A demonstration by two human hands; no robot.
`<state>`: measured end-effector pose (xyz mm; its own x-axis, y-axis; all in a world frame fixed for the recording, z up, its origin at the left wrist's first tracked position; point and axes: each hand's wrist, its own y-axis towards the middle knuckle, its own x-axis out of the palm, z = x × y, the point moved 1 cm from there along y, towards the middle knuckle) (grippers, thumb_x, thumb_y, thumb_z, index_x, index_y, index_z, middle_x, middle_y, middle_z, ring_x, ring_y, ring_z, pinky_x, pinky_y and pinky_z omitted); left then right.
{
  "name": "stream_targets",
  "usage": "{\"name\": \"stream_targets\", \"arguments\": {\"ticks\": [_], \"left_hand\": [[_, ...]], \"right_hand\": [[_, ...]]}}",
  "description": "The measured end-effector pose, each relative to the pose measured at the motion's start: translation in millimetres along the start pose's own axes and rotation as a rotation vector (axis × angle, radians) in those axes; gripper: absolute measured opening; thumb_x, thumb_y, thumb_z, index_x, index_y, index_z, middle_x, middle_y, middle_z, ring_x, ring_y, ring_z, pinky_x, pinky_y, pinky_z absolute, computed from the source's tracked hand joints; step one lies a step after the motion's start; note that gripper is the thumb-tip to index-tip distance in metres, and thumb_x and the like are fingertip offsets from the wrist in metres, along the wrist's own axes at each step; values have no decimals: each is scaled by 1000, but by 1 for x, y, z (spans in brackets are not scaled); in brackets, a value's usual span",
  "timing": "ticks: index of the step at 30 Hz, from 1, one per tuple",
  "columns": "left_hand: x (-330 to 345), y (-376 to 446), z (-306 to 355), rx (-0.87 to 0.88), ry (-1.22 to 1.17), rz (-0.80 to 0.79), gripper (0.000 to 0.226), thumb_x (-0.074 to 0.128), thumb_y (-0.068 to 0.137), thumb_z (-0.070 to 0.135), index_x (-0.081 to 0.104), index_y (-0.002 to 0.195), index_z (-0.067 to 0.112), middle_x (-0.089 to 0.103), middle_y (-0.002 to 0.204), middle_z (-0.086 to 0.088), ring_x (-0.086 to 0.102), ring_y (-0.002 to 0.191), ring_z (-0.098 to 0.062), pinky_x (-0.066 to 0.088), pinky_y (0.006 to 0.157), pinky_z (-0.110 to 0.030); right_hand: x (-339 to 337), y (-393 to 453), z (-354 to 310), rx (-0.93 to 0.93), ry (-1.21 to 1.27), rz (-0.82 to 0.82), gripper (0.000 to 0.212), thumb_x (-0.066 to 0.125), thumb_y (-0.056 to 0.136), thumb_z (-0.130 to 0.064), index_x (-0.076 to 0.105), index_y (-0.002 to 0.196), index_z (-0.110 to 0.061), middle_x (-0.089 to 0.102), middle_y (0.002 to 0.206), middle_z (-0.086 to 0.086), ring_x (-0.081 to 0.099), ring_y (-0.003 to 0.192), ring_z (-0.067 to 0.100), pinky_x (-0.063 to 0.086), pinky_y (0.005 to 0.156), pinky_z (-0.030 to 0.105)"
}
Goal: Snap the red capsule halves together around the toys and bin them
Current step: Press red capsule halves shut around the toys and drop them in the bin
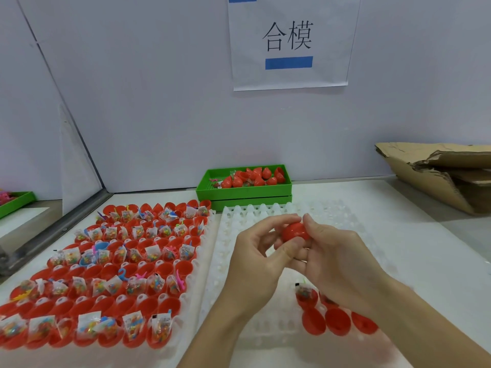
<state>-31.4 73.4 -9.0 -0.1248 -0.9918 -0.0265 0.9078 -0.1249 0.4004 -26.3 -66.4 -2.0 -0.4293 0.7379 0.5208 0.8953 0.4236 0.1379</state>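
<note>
Both hands hold one red capsule [295, 232] above the white tray [265, 325] on the right. My left hand [255, 256] grips it from the left, thumb underneath. My right hand [332, 256] pinches it from the right. Whether its halves are fully closed I cannot tell. A few open red halves [337, 321] sit in that tray's near right corner, one with a bagged toy [305, 292]. The left tray [204, 235] is packed with red halves [111, 304], many holding bagged toys [156, 252]. A green bin [244, 193] at the back holds closed red capsules [255, 176].
A crushed cardboard box [441, 171] lies at the back right. A white partition with a paper sign [289, 41] stands behind the table. Another green tray [16, 201] peeks in at the far left beyond a metal rail [61, 229].
</note>
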Motion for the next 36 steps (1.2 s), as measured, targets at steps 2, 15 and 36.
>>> {"name": "stream_targets", "arguments": {"ticks": [2,15,36], "left_hand": [[-1,0,0,32,65,21,33,71,86,-2,74,103,26,76,99,7,70,97,-9,57,86,-26],[-1,2,3,48,30,74,30,73,82,-4,77,102,18,75,100,-2,70,95,-24,56,92,-38],[15,-1,-9,-220,-92,148,50,77,82,36,65,123,11,76,104,-3,72,101,-15,56,95,-40]], "right_hand": [[3,-1,0,23,22,12,32,63,84,-34,77,86,-6,71,90,15,72,90,27,58,82,35],[11,0,2,65,170,25,39,68,81,-41,79,91,-5,74,92,15,71,105,32,58,87,37],[10,11,22,-210,-358,220,25,55,83,-21,79,78,-16,76,80,7,74,81,18,56,70,23]]}}
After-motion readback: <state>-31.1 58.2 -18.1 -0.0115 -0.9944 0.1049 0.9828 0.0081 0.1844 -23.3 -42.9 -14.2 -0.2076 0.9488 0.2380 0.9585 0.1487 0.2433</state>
